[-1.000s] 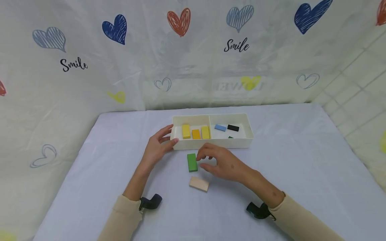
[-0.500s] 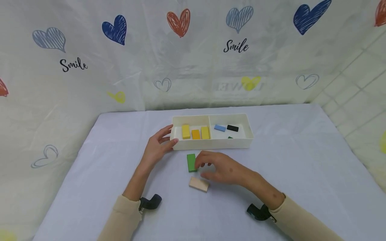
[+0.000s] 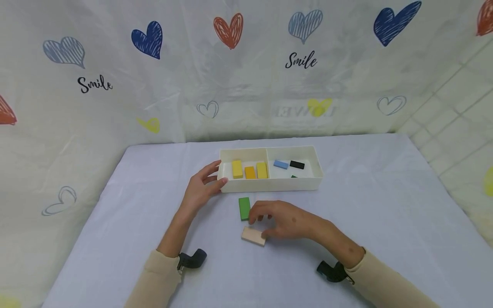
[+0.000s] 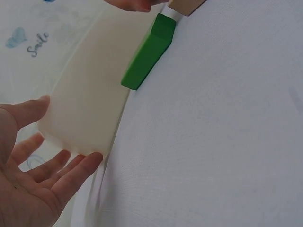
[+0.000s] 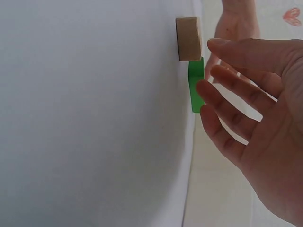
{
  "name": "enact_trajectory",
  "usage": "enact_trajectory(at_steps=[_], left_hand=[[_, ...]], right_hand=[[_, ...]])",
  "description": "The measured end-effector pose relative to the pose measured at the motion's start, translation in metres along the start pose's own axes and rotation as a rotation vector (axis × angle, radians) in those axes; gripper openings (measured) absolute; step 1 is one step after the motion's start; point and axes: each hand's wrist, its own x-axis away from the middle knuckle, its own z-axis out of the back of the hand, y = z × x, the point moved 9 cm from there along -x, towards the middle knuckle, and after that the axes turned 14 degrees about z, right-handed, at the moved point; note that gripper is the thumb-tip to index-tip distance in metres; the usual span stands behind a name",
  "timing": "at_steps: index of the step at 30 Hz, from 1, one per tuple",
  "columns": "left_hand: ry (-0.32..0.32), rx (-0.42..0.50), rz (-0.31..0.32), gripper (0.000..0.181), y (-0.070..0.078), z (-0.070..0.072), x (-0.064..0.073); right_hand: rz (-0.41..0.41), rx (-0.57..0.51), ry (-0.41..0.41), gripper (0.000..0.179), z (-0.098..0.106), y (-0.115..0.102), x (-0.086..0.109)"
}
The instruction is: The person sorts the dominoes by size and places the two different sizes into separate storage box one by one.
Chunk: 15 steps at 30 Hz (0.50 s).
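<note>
My left hand (image 3: 202, 188) holds the left end of a white two-compartment box (image 3: 269, 185), thumb at the front corner and fingers around the end. My right hand (image 3: 286, 219) is over the table in front of the box, its fingers loosely bent with a gap to the thumb. Its thumb tip is at the right end of a plain wooden block (image 3: 252, 235), and its fingertips are close to a green block (image 3: 244, 208). In the right wrist view nothing lies between thumb and fingers; the wooden block (image 5: 188, 39) stands just beyond the thumb tip.
The box's left compartment holds two yellow blocks (image 3: 237, 169) and an orange block (image 3: 250, 172). A blue block (image 3: 280, 164), a black block (image 3: 297, 164) and a mostly hidden green piece (image 3: 294, 176) lie in the right one. A white cloth (image 3: 366, 205) covers the table.
My right hand has moved down toward me, from beside the green block to the wooden block's right end. My left hand has stayed at the box; the blocks have not moved.
</note>
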Motion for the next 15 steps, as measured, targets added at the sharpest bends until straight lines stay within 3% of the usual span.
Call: enact_trajectory(at_steps=[15], left_hand=[[0.001, 0.007, -0.009, 0.067, -0.001, -0.001, -0.002]], right_hand=[[-0.009, -0.055, -0.055, 0.043, -0.012, 0.003, 0.001]])
